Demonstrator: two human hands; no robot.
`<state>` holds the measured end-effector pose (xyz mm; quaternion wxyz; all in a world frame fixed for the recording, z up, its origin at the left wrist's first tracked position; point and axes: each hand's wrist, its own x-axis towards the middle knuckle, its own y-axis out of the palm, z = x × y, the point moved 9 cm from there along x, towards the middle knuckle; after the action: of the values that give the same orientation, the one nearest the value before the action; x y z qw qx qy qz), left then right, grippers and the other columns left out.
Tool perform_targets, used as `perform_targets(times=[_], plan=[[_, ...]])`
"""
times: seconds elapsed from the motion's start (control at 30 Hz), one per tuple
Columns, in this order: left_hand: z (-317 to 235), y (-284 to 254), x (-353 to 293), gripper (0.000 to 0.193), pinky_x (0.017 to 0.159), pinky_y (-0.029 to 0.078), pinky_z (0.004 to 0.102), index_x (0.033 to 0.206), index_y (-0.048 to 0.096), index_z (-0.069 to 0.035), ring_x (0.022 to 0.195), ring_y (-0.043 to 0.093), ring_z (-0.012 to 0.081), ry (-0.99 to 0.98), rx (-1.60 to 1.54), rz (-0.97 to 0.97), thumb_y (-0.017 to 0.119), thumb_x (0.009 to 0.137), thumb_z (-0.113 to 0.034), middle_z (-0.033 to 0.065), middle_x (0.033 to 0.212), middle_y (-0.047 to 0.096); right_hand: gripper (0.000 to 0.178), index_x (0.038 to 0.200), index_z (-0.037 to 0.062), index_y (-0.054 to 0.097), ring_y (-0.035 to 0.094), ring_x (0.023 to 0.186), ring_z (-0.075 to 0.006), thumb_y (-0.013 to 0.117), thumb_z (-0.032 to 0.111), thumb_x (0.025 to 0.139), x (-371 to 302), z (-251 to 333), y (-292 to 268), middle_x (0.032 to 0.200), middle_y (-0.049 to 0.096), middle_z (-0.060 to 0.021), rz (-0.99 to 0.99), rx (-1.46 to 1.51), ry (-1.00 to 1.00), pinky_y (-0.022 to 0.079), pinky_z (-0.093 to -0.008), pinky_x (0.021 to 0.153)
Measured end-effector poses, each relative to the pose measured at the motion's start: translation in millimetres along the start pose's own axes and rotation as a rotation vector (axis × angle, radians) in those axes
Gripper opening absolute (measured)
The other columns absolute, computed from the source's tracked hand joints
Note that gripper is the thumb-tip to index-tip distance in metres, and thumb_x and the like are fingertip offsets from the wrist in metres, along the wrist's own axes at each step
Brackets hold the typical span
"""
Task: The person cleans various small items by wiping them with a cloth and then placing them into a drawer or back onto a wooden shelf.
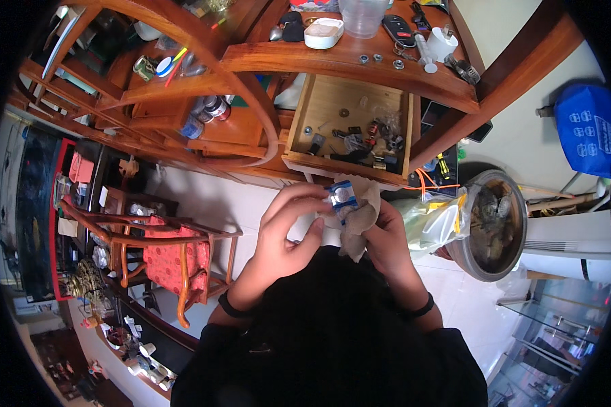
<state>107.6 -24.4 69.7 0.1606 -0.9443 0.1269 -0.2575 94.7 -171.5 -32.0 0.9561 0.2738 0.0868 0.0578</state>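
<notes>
A crumpled beige cloth or paper [363,216] is gripped in my right hand [389,239], whose thumb and fingers close on its right side. Against its upper left part lies a small blue-and-silver piece [343,195]; its exact kind is unclear. My left hand [286,220] reaches toward that piece from the left. Its fingertips are at the piece's edge and seem to touch it, while the thumb stands apart below. Just beyond my hands is a pulled-out wooden drawer [349,163] with loose small metal parts, rings and coiled pieces inside.
Above the drawer, a wooden shelf [346,61] holds a white soap-like box [324,32], a clear plastic cup [363,17], a car key fob [398,30] and several nuts. At right stand a large round pot [459,244] and a plastic bag [431,220]. A red-cushioned chair [176,261] is at left.
</notes>
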Motion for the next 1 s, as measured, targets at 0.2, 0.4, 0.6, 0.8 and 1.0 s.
perform_targets(times=[0.2, 0.4, 0.6, 0.8, 1.0], plan=[[47, 22, -10, 0.029, 0.082, 0.05, 0.0266, 0.119, 0.053, 0.003, 0.099, 0.058, 0.0152, -0.302, -0.419, -0.088, 0.055, 0.09, 0.006, 0.0113, 0.11, 0.06, 0.03, 0.118, -0.0015, 0.056, 0.062, 0.097, -0.0124, 0.061, 0.003, 0.089, -7, -3, -2, 0.108, 0.065, -0.0056, -0.009, -0.157, -0.039, 0.05, -0.0279, 0.085], [54, 36, -17, 0.03, 0.079, 0.05, 0.0247, 0.123, 0.053, 0.002, 0.092, 0.059, 0.0092, -0.468, -0.612, 0.007, 0.055, 0.093, 0.001, 0.0073, 0.107, 0.063, 0.028, 0.117, -0.0012, 0.056, 0.062, 0.096, -0.0119, 0.058, 0.001, 0.089, -10, -15, -11, 0.106, 0.065, -0.0057, 0.031, -0.196, 0.02, 0.05, -0.0266, 0.083], [45, 44, -16, 0.034, 0.079, 0.05, 0.0233, 0.126, 0.053, 0.0, 0.091, 0.061, 0.0088, -0.476, -0.612, 0.033, 0.057, 0.093, 0.0, 0.0072, 0.102, 0.066, 0.026, 0.115, -0.0018, 0.057, 0.061, 0.096, -0.0116, 0.055, -0.001, 0.089, -17, 3, -3, 0.106, 0.065, -0.0058, 0.049, -0.338, -0.077, 0.049, -0.0258, 0.082], [49, 44, -15, 0.035, 0.077, 0.051, 0.0232, 0.126, 0.054, 0.0, 0.088, 0.062, 0.0091, -0.472, -0.634, 0.029, 0.058, 0.092, 0.0, 0.0076, 0.101, 0.066, 0.027, 0.115, -0.0018, 0.056, 0.06, 0.097, -0.0117, 0.056, -0.003, 0.088, -19, 5, -4, 0.106, 0.064, -0.006, 0.051, -0.363, -0.127, 0.049, -0.0255, 0.082], [56, 45, -18, 0.033, 0.076, 0.053, 0.0245, 0.124, 0.055, 0.001, 0.088, 0.063, 0.0097, -0.495, -0.69, 0.013, 0.059, 0.091, 0.0, 0.0082, 0.101, 0.067, 0.026, 0.114, -0.0014, 0.057, 0.06, 0.096, -0.0117, 0.056, -0.004, 0.088, -20, 1, -8, 0.107, 0.064, -0.0056, 0.053, -0.376, -0.112, 0.049, -0.0252, 0.081]])
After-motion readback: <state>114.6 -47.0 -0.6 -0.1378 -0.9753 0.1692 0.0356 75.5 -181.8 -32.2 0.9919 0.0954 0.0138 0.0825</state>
